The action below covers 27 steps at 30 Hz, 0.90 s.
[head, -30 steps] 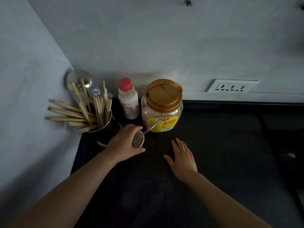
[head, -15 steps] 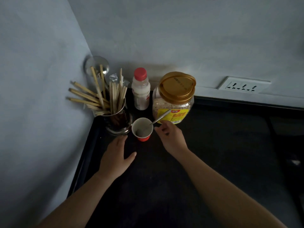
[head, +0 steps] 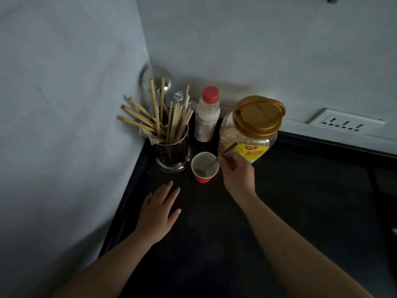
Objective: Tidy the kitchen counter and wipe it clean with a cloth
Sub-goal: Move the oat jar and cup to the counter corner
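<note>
One counter [head: 300,201]: dark, running into the wall corner, where everything stands bunched. No cloth shows (so wiping looks not yet begun). The main risk lands here: the cup is light and nothing steadies it, so drawing the spoon out at a slant could lever it over and spill whatever is inside.
Jar [head: 257,117]: clear, gold lid closed, holding pale flakes; it stands just behind the right hand. A backward jerk of the knuckles could knock it.
Holder [head: 171,153]: metal, upright in the corner, crammed with wooden chopsticks [head: 150,119] that fan leftward. A round metal ladle [head: 156,79] stands behind it. A nudge could scatter the loose sticks.
Bottle [head: 207,117]: small, red cap on, white contents; it stands between holder and jar.
Left hand [head: 160,208]: flat on the counter in front of the holder, fingers straight, grasping nothing, apart from the cup.
Right hand [head: 237,175]: fingers curled, pinching the spoon's handle beside the cup's rim.
Cup [head: 203,179]: red outside, pale inside, in front of the bottle. It holds the spoon's bowl (liquid or dry, cannot tell).
Spoon [head: 211,164]: metal, leaning over the rim toward the jar.
</note>
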Each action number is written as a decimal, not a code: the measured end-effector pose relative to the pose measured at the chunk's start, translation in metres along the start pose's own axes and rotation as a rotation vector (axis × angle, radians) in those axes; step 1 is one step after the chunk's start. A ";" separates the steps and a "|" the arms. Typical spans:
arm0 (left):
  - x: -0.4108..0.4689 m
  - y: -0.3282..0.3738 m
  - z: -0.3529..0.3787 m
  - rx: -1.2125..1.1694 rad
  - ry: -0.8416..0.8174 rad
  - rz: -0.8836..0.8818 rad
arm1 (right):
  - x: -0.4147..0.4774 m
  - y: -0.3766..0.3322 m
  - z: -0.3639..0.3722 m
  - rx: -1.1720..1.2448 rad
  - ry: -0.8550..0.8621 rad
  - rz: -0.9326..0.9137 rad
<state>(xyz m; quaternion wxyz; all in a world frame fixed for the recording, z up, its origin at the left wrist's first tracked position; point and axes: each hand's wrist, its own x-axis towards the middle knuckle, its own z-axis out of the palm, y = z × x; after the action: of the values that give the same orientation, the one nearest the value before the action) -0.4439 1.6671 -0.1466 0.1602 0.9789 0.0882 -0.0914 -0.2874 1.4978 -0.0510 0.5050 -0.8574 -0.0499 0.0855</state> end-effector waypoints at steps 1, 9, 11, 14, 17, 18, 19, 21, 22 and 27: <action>0.000 0.000 0.001 -0.005 0.007 0.001 | 0.000 -0.002 -0.001 0.012 -0.001 -0.024; 0.002 -0.002 -0.001 -0.002 0.014 0.004 | 0.017 -0.053 -0.025 0.117 0.048 -0.203; 0.002 0.000 -0.002 -0.003 0.011 -0.013 | 0.021 -0.077 -0.029 0.223 0.094 -0.241; 0.001 0.003 -0.002 -0.007 0.009 -0.024 | 0.026 -0.110 -0.031 0.409 0.130 -0.298; 0.001 0.002 -0.001 0.001 -0.007 -0.024 | 0.030 -0.130 -0.023 0.476 0.113 -0.368; 0.001 0.002 -0.001 0.003 -0.010 -0.022 | 0.031 -0.131 -0.016 0.469 0.098 -0.373; 0.000 0.002 -0.001 0.001 -0.010 -0.020 | 0.031 -0.130 -0.009 0.445 0.081 -0.360; 0.000 0.002 -0.002 -0.009 -0.005 -0.020 | 0.031 -0.120 0.007 0.323 0.033 -0.301; 0.000 0.002 -0.002 -0.012 -0.005 -0.021 | 0.030 -0.111 0.015 0.235 -0.002 -0.268; -0.001 0.001 -0.002 -0.013 -0.015 -0.023 | 0.027 -0.076 0.038 -0.073 -0.121 -0.154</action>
<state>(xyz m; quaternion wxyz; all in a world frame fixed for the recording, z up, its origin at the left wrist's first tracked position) -0.4443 1.6672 -0.1439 0.1662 0.9760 0.0992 -0.0999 -0.2681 1.5721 -0.0048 0.4745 -0.8621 -0.1494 0.0963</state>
